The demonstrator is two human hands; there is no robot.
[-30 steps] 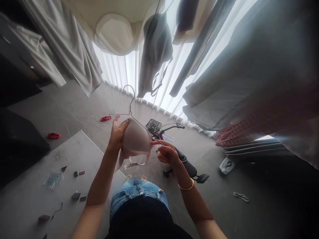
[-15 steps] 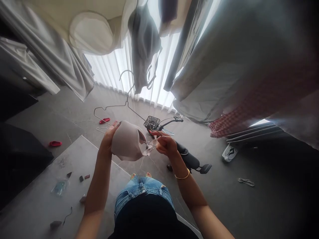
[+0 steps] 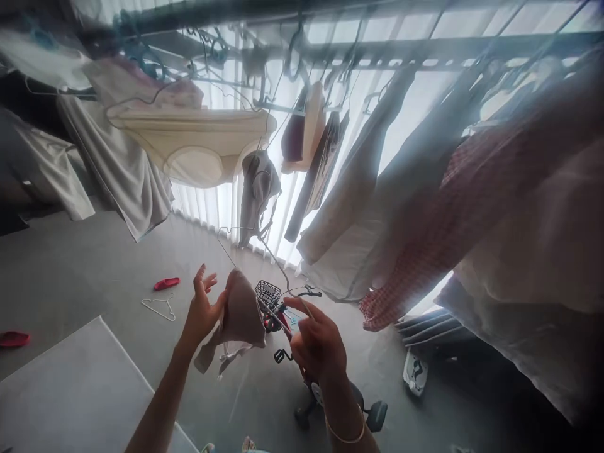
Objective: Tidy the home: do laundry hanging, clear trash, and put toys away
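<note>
A pale pinkish-beige bra (image 3: 243, 311) hangs on a thin wire clothes hanger (image 3: 276, 257) in front of me. My right hand (image 3: 318, 343), with a gold bangle at its wrist, is closed on the hanger's right end, index finger stretched along it. At the bra's left edge is my left hand (image 3: 204, 308), fingers spread and raised, its thumb against or just behind the cloth. Loose straps dangle beneath the cup. The hanger's upper part overlaps a grey bra (image 3: 258, 189) hanging behind it.
Clothes hang from a rack bar (image 3: 425, 47) above, including yellow underpants (image 3: 189, 135) and red-checked cloth (image 3: 401, 277). Below stand a bicycle with a basket (image 3: 268, 292) and a white table (image 3: 61, 377). A red slipper (image 3: 167, 284) and a white hanger (image 3: 160, 307) lie on the floor.
My view has tilted up, showing the rack. My left hand has loosened from the cup and spread its fingers. The bra now hangs lower on the hanger, which my right hand still holds.
</note>
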